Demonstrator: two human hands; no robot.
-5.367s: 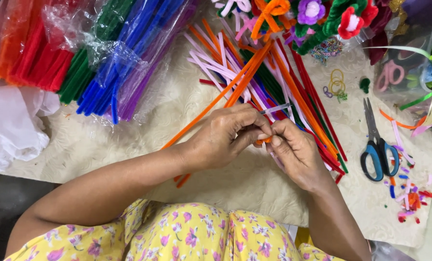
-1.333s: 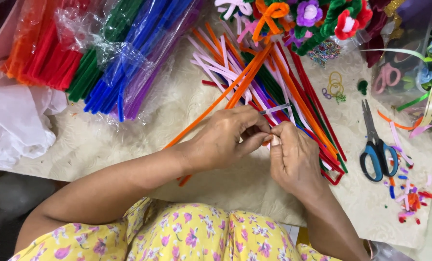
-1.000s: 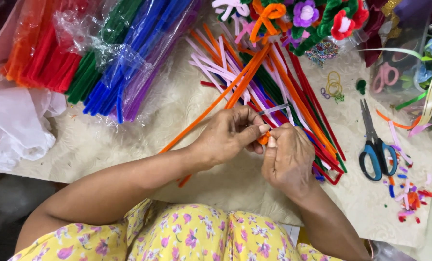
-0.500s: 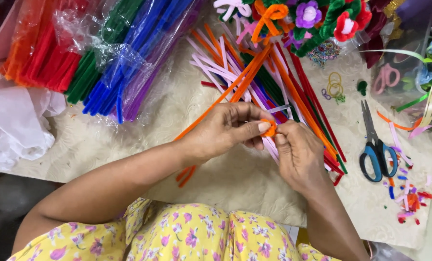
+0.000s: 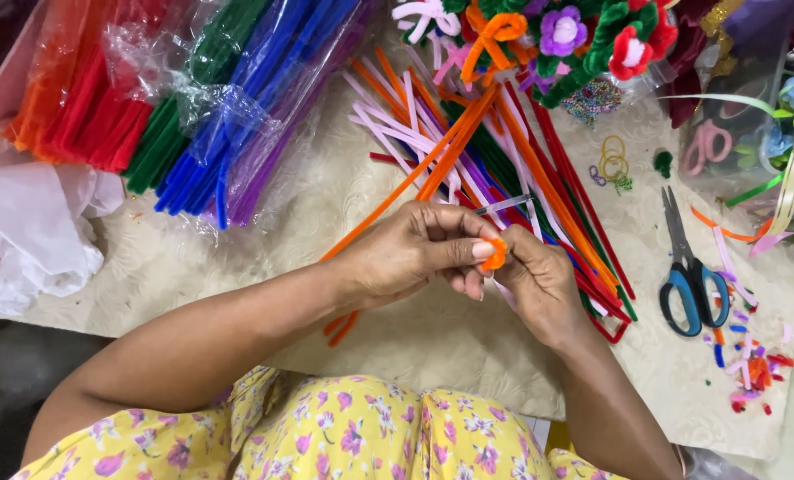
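Pinching a small orange curl of pipe cleaner (image 5: 494, 255), both hands meeting over the cream table (image 5: 237, 267). Left hand (image 5: 410, 258) closed around it, thumb and forefinger pressed on the curl from one side; right hand (image 5: 539, 284) closed too, fingertips gripping the same curl from the other side — hands touching at that one spot. Running away from the curl, two long orange pipe cleaners (image 5: 432, 164), slanting under the left hand, one end showing near the left wrist, the other reaching up toward the far heap.

Lying just beyond the curl, a loose fan of pipe cleaners (image 5: 539, 169) in pink, white, red, green and purple, spread flat, partly under the right hand. Farther past the curl, finished pipe-cleaner flowers (image 5: 583, 36) — purple, red, orange, with green stems. Well off to the left-hand side of the curl, clear bags of pipe cleaners (image 5: 192, 98), sorted orange, red, green, blue and purple, with a crumpled white plastic bag (image 5: 32, 231) beside them. Off to the right-hand side of the curl, blue-handled scissors (image 5: 688, 276), shut, lying flat; near them, small coloured offcuts (image 5: 752, 364). Nearer than the curl, a yellow flowered garment (image 5: 326, 436).
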